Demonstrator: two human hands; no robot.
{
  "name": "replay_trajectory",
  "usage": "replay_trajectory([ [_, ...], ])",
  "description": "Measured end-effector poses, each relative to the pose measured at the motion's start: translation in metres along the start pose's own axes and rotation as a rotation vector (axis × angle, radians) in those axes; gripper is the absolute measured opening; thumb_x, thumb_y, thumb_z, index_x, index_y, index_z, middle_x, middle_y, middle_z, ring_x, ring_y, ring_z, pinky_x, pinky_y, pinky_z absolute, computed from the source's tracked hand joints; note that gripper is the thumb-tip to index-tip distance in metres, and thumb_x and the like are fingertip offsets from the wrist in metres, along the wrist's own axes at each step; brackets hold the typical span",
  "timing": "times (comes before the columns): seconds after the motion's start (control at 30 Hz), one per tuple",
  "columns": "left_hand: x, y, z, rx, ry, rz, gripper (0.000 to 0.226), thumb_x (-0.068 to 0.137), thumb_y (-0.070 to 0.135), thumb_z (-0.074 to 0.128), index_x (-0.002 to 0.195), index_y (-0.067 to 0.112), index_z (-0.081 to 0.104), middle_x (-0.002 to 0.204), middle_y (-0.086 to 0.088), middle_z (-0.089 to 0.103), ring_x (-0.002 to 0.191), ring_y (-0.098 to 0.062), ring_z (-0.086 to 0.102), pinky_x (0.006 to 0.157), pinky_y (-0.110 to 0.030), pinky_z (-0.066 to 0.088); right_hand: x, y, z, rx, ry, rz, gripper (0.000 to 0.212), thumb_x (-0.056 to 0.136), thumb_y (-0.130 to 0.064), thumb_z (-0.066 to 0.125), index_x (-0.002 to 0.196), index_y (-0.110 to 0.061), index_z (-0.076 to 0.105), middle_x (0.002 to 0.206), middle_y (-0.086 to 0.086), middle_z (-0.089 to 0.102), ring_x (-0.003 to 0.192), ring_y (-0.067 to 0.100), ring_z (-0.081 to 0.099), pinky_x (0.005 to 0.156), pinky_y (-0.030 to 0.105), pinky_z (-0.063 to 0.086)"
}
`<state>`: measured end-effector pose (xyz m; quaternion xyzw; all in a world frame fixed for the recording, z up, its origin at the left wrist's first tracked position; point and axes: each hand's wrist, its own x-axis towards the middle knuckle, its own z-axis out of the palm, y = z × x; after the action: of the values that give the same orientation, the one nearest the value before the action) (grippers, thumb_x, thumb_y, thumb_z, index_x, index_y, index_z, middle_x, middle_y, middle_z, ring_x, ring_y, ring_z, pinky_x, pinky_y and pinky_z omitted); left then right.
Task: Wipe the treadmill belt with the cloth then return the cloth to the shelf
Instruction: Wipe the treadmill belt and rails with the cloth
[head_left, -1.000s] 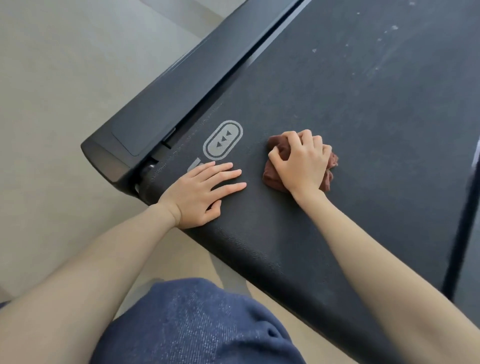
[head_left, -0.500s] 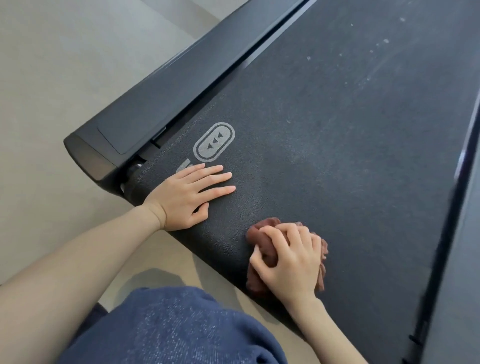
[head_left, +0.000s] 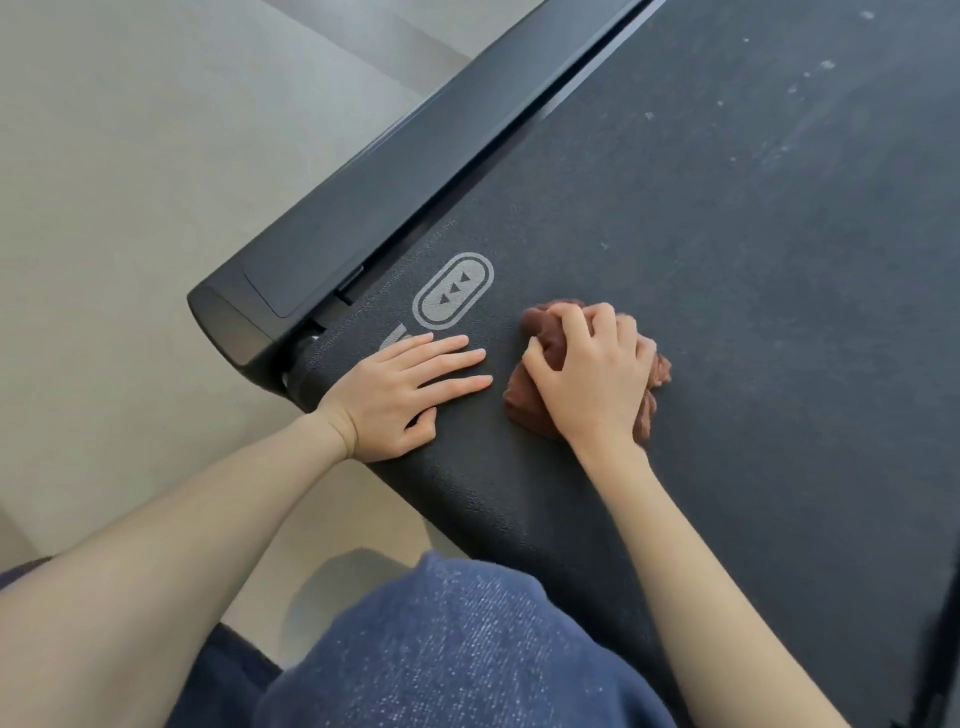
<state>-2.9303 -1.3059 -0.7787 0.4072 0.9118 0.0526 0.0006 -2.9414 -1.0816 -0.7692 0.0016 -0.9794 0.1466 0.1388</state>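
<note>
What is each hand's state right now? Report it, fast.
Left hand: open, fingers flat on the black textured treadmill belt.
Right hand: fingers curled round the crumpled brown cloth.

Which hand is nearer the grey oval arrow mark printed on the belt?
Left. The left hand lies flat just below the grey oval arrow mark; the right hand grips the crumpled brown cloth farther to its right.

Treadmill belt (head_left: 727, 260): looked matt black, finely pebbled, rubbery; showed pale dusty smears.
Cloth (head_left: 527, 405): looked soft, crumpled brown fabric.
Side rail (head_left: 363, 208): looked smooth dark plastic, faintly sheened, left of the belt.
Floor (head_left: 130, 182): looked smooth, pale, matt.
Trousers (head_left: 441, 649): looked blue denim, flecked.
</note>
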Motion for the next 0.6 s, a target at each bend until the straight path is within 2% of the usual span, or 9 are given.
replay_trajectory([
  [0.2,0.0,0.001,0.0,0.007,-0.02,0.006,0.057,0.085,0.018,0.036,0.141,0.023,0.041,0.15,0.0,0.035,0.141,-0.02,0.025,0.116,-0.041,0.02,-0.091,0.022,-0.021,0.065,0.069,-0.124,0.025,0.08,-0.04,0.056,0.096,-0.023,0.065,0.095,0.003,0.059,0.088,0.028,0.053,0.079,0.042,0.036],
  [0.33,0.0,0.001,-0.001,0.007,0.0,0.028,0.055,0.086,0.018,0.034,0.14,0.021,0.042,0.149,-0.001,0.036,0.141,-0.021,0.025,0.116,-0.041,0.019,-0.091,0.015,-0.023,0.05,0.077,-0.112,0.022,0.078,-0.039,0.057,0.089,-0.023,0.066,0.09,0.002,0.06,0.084,0.029,0.054,0.076,0.042,0.037],
  [0.47,-0.003,-0.029,-0.013,0.12,-0.047,0.165,0.051,0.091,0.026,0.031,0.14,0.021,0.042,0.149,-0.001,0.036,0.14,-0.019,0.028,0.115,-0.041,0.018,-0.056,-0.006,-0.012,0.004,0.07,-0.087,0.024,0.076,-0.041,0.056,0.09,-0.024,0.066,0.09,0.003,0.06,0.084,0.029,0.054,0.074,0.04,0.036],
  [0.5,-0.006,-0.05,-0.02,0.165,-0.027,0.142,0.051,0.091,0.028,0.03,0.139,0.021,0.043,0.148,-0.001,0.038,0.139,-0.019,0.03,0.115,-0.041,0.017,-0.039,-0.015,-0.005,-0.003,0.057,-0.093,0.025,0.077,-0.042,0.056,0.091,-0.024,0.066,0.091,0.004,0.06,0.085,0.029,0.054,0.075,0.04,0.035],
  [0.6,-0.023,-0.129,-0.044,0.195,0.0,-0.102,0.056,0.091,0.037,0.024,0.143,0.021,0.037,0.15,-0.002,0.035,0.14,-0.021,0.027,0.116,-0.042,0.013,0.011,-0.049,0.017,-0.037,0.017,-0.053,0.029,0.079,-0.042,0.055,0.097,-0.021,0.066,0.096,0.006,0.06,0.092,0.031,0.053,0.079,0.04,0.034],
])
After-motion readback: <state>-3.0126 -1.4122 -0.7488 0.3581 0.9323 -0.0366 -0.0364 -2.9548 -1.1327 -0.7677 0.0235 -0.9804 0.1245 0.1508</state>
